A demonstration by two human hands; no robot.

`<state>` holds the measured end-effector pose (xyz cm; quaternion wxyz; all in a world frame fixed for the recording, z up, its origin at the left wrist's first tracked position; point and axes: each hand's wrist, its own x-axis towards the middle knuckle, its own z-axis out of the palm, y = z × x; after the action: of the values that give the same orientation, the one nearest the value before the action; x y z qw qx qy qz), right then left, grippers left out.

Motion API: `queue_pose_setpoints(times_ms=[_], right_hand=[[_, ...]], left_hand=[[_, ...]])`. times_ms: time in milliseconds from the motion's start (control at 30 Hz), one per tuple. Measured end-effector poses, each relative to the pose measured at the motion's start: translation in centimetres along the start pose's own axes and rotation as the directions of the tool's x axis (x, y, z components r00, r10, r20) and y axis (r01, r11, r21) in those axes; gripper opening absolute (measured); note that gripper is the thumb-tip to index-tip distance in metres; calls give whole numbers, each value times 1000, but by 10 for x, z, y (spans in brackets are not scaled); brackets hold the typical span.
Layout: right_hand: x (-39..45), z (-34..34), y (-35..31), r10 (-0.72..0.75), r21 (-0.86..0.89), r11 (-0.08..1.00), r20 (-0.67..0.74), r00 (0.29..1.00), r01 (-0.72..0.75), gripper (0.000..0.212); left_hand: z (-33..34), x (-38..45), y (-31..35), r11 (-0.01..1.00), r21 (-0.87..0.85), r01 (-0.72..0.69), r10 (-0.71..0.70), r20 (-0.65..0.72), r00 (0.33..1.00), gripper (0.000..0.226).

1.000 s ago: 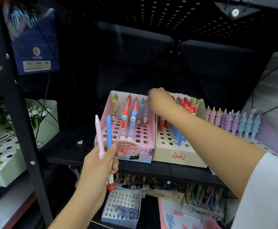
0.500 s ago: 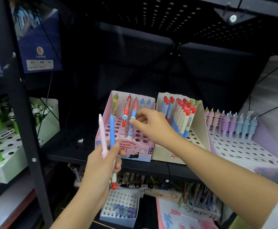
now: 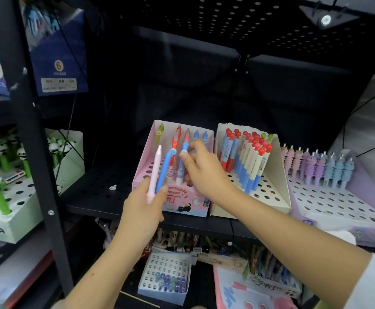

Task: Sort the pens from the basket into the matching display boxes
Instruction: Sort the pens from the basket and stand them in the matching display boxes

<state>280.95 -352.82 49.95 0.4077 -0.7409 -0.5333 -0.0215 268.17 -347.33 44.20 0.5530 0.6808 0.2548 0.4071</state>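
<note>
Pens, pink point(image 3: 153, 175) and blue point(image 3: 163, 169), stand near-upright in left hand point(image 3: 143, 208), tips up, its fingers wrapped round their lower ends | right hand point(image 3: 201, 169), the nearer, reaches left toward blue pen's top, fingers loosely curled, holding nothing visible | pink box point(image 3: 183, 197) just behind both.

Dim overall, black at the back of the shelf point(image 3: 97, 192). Brightest on the pink display box point(image 3: 182, 197) and the white box just right of it, lit from the front. One small lamp point(image 3: 325, 20) glaring high above, right of the pink box. Soft blur on the right hand point(image 3: 201, 169) over that box. Bowed lines and smeared detail far left of it.
</note>
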Motion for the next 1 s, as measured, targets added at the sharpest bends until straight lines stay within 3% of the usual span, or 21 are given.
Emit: queue_pose_setpoints(times_ms=[100,200,567,733,833,933,1000], right_hand=[[16,-18,-6,27,207,978,-248,968,26,8],[38,-42,-5,48,147,989,-380,924,9,7],[55,-21,28,216,-210,947,-145,966,-244,17],[63,-14,23,365,-324,880,-9,931,-348,25],[58,-19,19,373,-251,895,-25,927,-367,27],[37,-32,10,226,-205,942,-195,954,-265,23],[20,-38,1,156,-97,981,-141,978,-170,13]], left_hand=[[-3,-1,-4,999,17,29,-29,5,1000,7],[-3,0,-4,999,11,38,-39,8,999,9],[-6,-2,-3,996,-39,76,-74,37,997,14],[-8,-4,-2,990,-91,111,-107,57,993,14],[-9,-7,-1,986,-114,119,-112,66,991,10],[-6,-12,-1,984,-155,89,-90,0,996,12],[-2,-14,1,978,-197,66,-76,-45,996,13]])
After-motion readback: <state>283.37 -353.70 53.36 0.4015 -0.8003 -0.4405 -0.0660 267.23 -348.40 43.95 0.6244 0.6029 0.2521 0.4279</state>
